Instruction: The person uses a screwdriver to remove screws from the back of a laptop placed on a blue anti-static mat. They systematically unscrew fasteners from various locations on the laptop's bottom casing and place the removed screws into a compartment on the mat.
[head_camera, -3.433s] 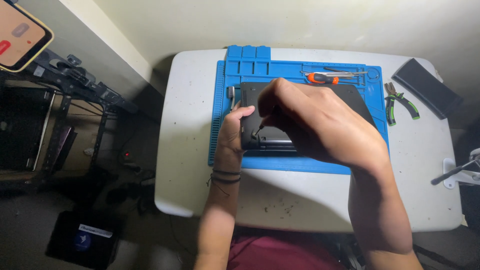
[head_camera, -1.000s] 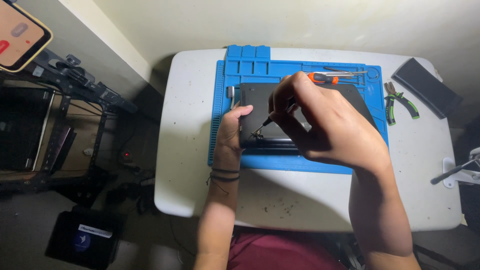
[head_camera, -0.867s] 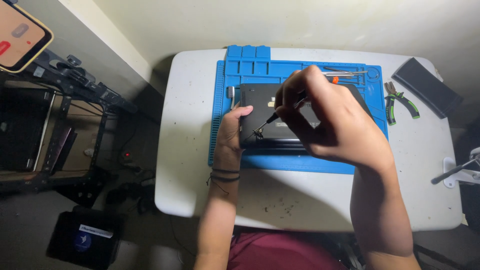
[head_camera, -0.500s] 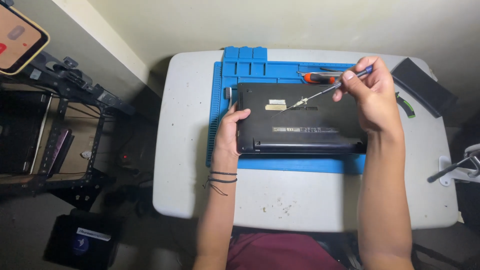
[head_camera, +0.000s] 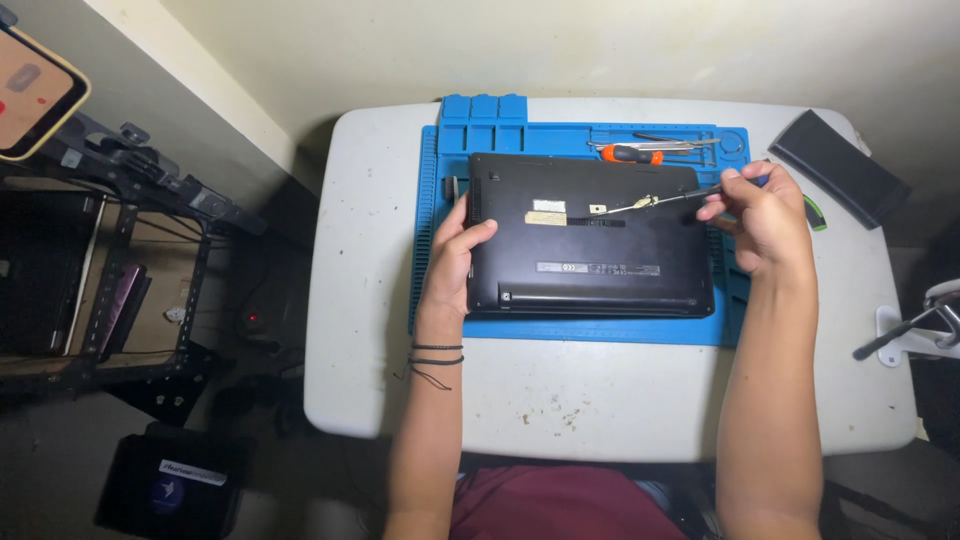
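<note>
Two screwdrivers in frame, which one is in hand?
The slim dark-shafted screwdriver, pinched in the right hand over the laptop's right end. The orange-handled screwdriver lies untouched on the blue mat behind the laptop.

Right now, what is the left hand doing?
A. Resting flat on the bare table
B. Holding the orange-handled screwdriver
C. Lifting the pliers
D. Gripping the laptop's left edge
D: the left hand grips the left edge of the black laptop lying upturned on the blue mat.
</note>
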